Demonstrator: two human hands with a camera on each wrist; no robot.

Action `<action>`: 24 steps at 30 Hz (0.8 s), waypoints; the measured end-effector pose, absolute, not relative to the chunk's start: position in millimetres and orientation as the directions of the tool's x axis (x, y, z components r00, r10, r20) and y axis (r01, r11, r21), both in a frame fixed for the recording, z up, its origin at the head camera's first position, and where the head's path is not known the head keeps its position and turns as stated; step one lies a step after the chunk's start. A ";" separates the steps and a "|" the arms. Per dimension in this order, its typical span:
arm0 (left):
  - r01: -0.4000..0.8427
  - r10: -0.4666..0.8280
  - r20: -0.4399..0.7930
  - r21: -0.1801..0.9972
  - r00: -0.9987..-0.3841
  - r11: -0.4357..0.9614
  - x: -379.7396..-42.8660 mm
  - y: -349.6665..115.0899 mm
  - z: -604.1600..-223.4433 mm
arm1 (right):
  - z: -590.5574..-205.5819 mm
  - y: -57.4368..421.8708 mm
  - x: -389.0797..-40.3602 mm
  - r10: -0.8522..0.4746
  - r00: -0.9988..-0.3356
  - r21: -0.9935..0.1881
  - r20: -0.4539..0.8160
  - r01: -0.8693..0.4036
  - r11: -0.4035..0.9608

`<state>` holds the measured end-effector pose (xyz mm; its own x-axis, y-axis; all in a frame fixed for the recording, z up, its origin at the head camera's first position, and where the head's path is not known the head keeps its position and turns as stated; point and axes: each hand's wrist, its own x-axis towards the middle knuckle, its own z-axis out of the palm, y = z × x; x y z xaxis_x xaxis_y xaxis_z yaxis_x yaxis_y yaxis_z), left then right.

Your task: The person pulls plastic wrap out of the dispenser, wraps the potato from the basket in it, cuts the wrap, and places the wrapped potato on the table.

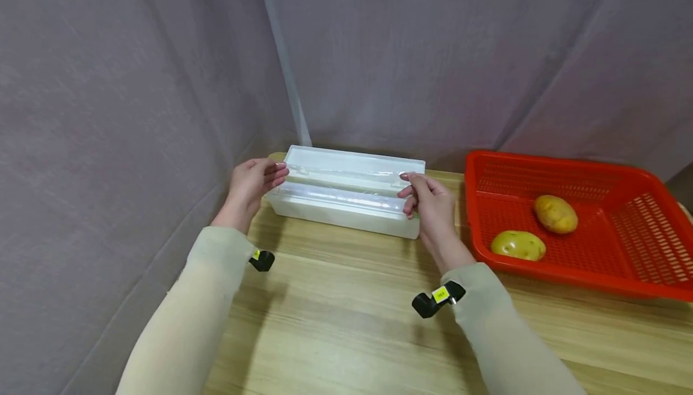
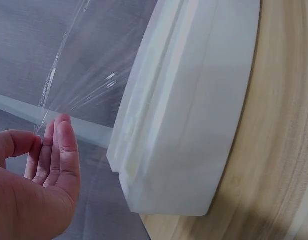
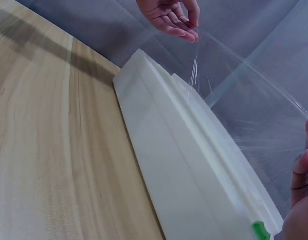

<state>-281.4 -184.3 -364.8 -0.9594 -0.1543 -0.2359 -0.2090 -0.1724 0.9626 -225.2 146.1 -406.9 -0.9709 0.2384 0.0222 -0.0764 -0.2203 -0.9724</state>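
A sheet of clear cling film (image 2: 88, 75) stretches up out of a long white cling film dispenser box (image 1: 346, 219) on the table. My left hand (image 1: 251, 187) pinches one corner of the film between thumb and index finger, above the box's left end. At the right end my right hand (image 1: 433, 202) pinches the other corner. Creases fan out from both pinched corners in the wrist views. The box's lid (image 1: 352, 158) stands raised at the back, and the film roll (image 1: 346, 195) shows inside. A green piece (image 3: 260, 230) sits at the box's right end.
Right of the box stands a red plastic basket (image 1: 579, 278) holding a potato (image 1: 556, 214) and a second, yellow-green potato (image 1: 518, 245). Grey curtains (image 1: 433, 52) hang behind and along the left of the wooden table (image 1: 325, 323).
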 end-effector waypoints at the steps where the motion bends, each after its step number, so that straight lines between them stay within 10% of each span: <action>1: -0.205 -0.155 -0.232 0.963 -0.960 -0.175 -281.3 -185.3 -363.8 | -405.8 145.8 -225.3 0.240 -0.971 -0.972 0.025 -0.079 -0.219; 24: -0.168 -0.132 -0.192 0.971 -0.972 -0.170 -275.0 -203.1 -333.6 | -376.3 139.3 -226.7 0.230 -0.959 -0.961 0.166 -0.210 -0.180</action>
<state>-275.0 -203.1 -333.6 -0.9725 -0.1322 -0.1918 -0.1684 -0.1699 0.9710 -226.7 139.3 -376.3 -0.9588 0.2303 0.1663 -0.2100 -0.1804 -0.9609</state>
